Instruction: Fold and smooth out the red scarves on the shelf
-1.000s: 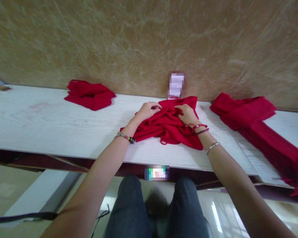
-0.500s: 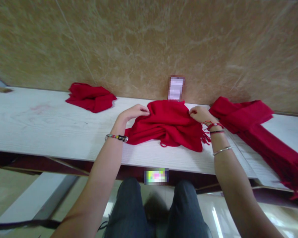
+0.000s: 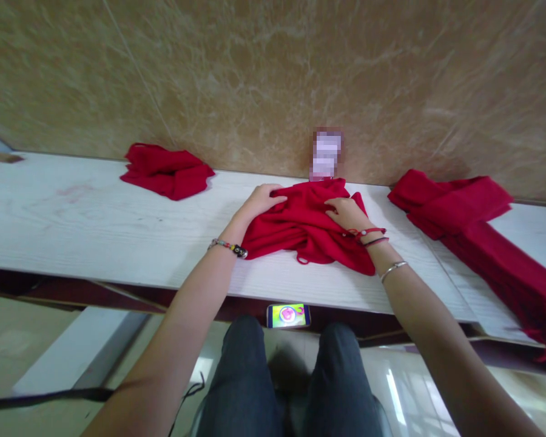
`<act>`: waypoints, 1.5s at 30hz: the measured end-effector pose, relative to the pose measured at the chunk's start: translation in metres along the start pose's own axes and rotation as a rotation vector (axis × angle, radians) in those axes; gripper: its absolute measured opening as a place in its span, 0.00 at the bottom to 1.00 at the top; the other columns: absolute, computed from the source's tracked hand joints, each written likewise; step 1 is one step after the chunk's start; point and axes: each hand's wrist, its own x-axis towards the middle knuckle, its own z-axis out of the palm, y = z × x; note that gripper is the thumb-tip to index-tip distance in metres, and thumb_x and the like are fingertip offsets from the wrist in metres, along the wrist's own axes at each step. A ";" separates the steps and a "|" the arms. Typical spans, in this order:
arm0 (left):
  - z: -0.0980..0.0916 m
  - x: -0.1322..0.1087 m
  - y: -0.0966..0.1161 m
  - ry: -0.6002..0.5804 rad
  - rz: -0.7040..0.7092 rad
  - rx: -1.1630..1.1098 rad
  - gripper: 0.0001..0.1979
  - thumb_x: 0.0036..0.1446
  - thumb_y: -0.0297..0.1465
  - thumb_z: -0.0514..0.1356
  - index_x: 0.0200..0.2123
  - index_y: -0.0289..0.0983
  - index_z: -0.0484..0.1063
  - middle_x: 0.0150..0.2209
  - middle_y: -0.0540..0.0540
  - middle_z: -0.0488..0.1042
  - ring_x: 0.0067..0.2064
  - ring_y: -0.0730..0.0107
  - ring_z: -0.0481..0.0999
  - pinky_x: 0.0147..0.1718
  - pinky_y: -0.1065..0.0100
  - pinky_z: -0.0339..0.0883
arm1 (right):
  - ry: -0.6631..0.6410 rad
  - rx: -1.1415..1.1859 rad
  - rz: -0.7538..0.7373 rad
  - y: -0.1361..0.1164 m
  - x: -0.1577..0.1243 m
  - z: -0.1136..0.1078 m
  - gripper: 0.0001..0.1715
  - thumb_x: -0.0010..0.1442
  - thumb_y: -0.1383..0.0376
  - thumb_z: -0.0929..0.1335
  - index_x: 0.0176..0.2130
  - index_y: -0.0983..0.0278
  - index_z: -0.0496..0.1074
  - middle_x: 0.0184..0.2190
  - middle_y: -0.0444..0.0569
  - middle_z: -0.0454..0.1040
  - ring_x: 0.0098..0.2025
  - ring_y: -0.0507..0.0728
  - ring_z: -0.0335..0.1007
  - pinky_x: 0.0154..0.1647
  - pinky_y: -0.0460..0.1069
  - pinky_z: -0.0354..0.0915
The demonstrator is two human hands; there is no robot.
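Note:
A red scarf (image 3: 300,224) lies bunched and wrinkled on the white bench in front of me, a small loop sticking out at its near edge. My left hand (image 3: 264,199) is at its upper left edge, thumb and fingers closed on the cloth. On the upper right part, my right hand (image 3: 348,213) has its fingers bent into the fabric, with a fold of the scarf rising behind it. Fingertips of both hands are partly lost against the red cloth.
Another folded red cloth (image 3: 168,173) rests on the white bench (image 3: 95,224) to the left. A fringed red scarf (image 3: 464,212) stretches along the right. Against the marbled wall (image 3: 236,85) stands a blurred phone-shaped item (image 3: 326,155). A lit phone (image 3: 288,315) sits below the bench's front edge.
My right hand has moved left and inward over the scarf, and my left hand slightly right. The scarf's upper part is more bunched, and its right fringe is now out of sight.

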 end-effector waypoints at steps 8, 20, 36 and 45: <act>-0.030 -0.005 0.017 0.443 0.008 -0.036 0.13 0.55 0.37 0.58 0.23 0.36 0.69 0.22 0.54 0.66 0.27 0.76 0.61 0.30 0.69 0.56 | 0.488 0.006 0.259 -0.004 -0.006 -0.040 0.14 0.61 0.70 0.58 0.40 0.67 0.70 0.40 0.58 0.73 0.44 0.60 0.66 0.47 0.53 0.62; -0.008 -0.002 0.012 0.161 0.008 0.107 0.09 0.55 0.31 0.57 0.38 0.36 0.75 0.40 0.47 0.77 0.41 0.69 0.73 0.43 0.68 0.63 | 0.069 0.181 0.048 0.005 0.002 -0.022 0.18 0.57 0.64 0.65 0.46 0.67 0.73 0.43 0.53 0.77 0.43 0.58 0.72 0.46 0.51 0.65; 0.003 -0.003 0.017 0.077 0.088 0.211 0.09 0.52 0.29 0.56 0.32 0.34 0.75 0.35 0.44 0.78 0.40 0.64 0.75 0.45 0.66 0.64 | -0.293 -0.171 0.037 -0.004 0.002 -0.012 0.20 0.58 0.75 0.59 0.45 0.69 0.74 0.43 0.58 0.77 0.46 0.59 0.73 0.43 0.47 0.63; 0.000 -0.003 0.016 0.235 0.003 0.324 0.07 0.54 0.26 0.54 0.31 0.36 0.72 0.36 0.43 0.75 0.42 0.63 0.73 0.47 0.64 0.62 | -0.047 -0.099 0.157 0.000 0.004 -0.006 0.16 0.62 0.69 0.57 0.42 0.70 0.70 0.37 0.60 0.76 0.41 0.61 0.72 0.41 0.52 0.63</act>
